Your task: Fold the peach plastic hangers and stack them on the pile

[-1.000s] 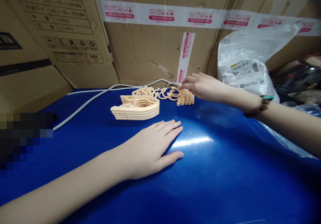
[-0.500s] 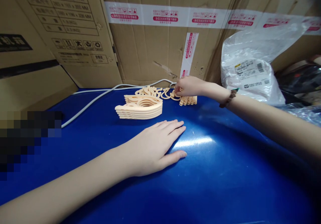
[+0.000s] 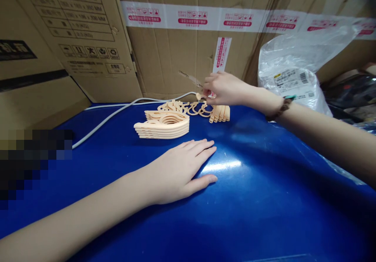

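Observation:
My left hand (image 3: 188,170) lies flat on the blue table (image 3: 249,215), palm down, fingers stretched out, holding nothing. Just beyond its fingertips sits a neat stack of beige plastic hanger parts (image 3: 163,129) with curved arms. My right hand (image 3: 221,89) is raised at the back of the table with its fingers closed on a small beige hanger part (image 3: 198,96). Only a rounded end of that part shows at the fingertips; the rest is hidden. Below it are beige hanger hooks (image 3: 194,108) and a row of short beige pieces (image 3: 220,113).
Cardboard boxes (image 3: 170,54) wall off the back and left. A white cable (image 3: 108,123) runs along the table's rear left. At the right rear stands a clear plastic bag (image 3: 289,64) with a label. A pixelated dark patch covers the left edge.
My right hand has lifted from among the hooks and short pieces, rising slightly with a beige part in its fingers. My left hand stays in place.

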`<state>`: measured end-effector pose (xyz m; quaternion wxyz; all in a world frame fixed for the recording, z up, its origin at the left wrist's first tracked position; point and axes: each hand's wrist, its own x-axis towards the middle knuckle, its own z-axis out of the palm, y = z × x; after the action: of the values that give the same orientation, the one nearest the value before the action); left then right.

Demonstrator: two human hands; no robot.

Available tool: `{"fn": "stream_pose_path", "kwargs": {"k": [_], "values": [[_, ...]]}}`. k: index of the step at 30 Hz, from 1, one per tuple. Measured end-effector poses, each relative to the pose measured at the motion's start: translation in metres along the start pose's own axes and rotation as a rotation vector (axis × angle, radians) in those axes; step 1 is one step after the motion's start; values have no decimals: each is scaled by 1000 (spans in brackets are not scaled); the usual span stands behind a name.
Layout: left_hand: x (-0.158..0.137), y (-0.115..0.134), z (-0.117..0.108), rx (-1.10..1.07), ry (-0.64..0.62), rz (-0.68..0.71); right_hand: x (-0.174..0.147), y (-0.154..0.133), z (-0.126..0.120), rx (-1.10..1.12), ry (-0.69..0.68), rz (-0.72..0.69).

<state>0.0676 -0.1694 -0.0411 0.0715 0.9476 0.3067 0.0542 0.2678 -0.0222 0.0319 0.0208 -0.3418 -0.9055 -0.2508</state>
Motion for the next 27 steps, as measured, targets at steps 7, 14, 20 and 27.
{"fn": "stream_pose_path", "kwargs": {"k": [7, 14, 20, 27], "values": [[-1, 1, 2, -18, 28, -3, -64, -32, -19, -40, -135, -125], [-2, 3, 1, -51, 65, -23, -119, -77, -18, 252, -129, -181], [-2, 3, 1, 8, 36, 22, -128, -93, -20, 343, -30, -171], [-1, 3, 0, 16, 28, 13, -120, -80, -15, 468, -39, -190]]}}
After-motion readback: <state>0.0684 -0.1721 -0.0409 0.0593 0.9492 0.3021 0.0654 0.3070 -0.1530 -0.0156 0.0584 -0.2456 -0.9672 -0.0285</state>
